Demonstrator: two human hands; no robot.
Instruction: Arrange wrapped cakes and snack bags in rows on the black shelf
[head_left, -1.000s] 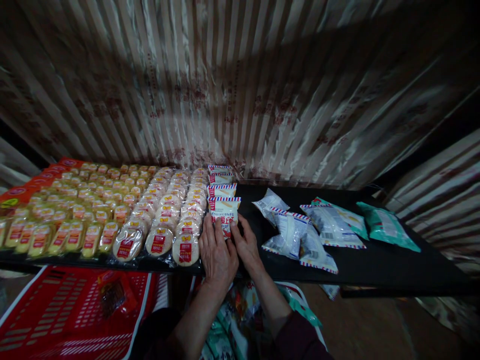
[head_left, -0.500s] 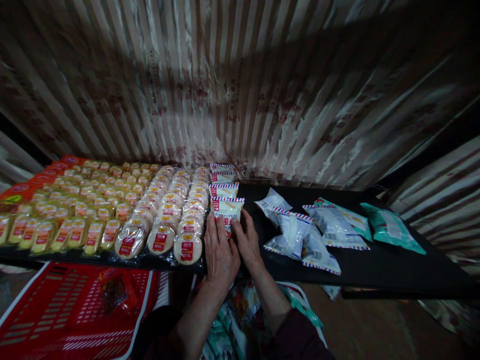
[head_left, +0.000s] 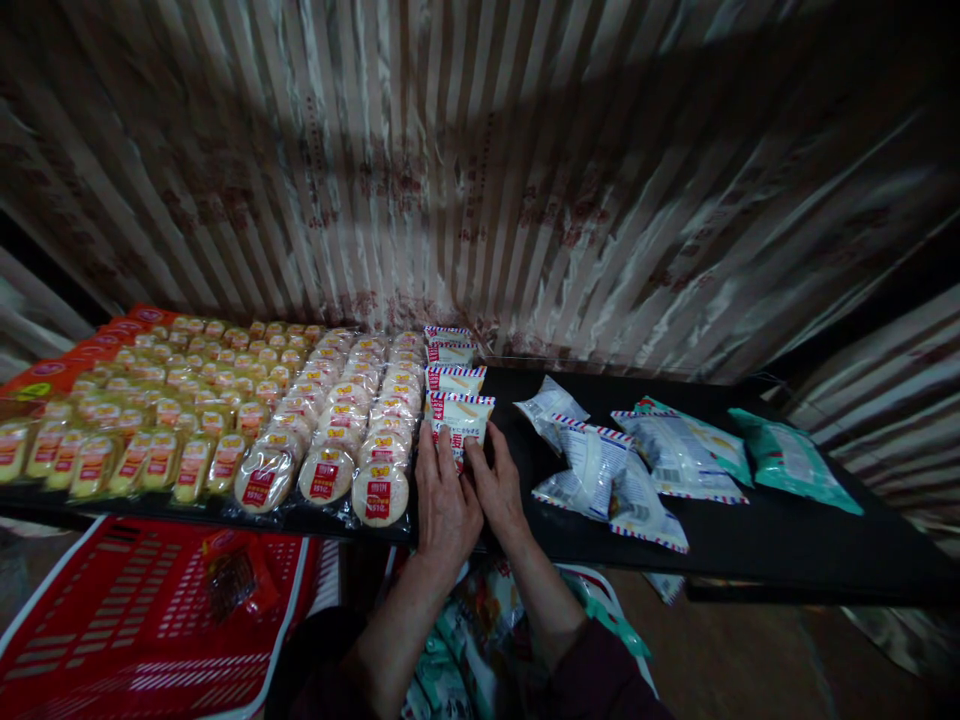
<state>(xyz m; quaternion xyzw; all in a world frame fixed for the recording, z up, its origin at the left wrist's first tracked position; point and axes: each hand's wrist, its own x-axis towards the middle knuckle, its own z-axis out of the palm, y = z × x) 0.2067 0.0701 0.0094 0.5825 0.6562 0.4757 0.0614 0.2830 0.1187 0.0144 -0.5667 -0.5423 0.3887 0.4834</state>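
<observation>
Both hands are at the front white snack packet (head_left: pixel 459 412), which has a red and blue striped edge and lies at the near end of a column of like packets (head_left: pixel 450 355). My left hand (head_left: pixel 448 497) rests its fingers on the packet's lower left part. From the right, my right hand (head_left: pixel 495 482) touches its lower right side, thumb towards the left hand. Between them the packet is held, its lower end hidden by the fingers. Left of the column, round wrapped crackers (head_left: pixel 328 474) stand in overlapping rows.
Small yellow wrapped cakes (head_left: pixel 187 468) and orange packets (head_left: pixel 112 335) fill the left of the black shelf (head_left: pixel 795 550). Loose white packets (head_left: pixel 589 468) and a green packet (head_left: pixel 795 460) lie at right. Below are a red basket (head_left: pixel 150 590) and a basket of packets (head_left: pixel 450 670).
The view has shifted slightly, so the shelf goods appear a little further right. My hands stay at the front white packet, with hardly any change in their grip.
</observation>
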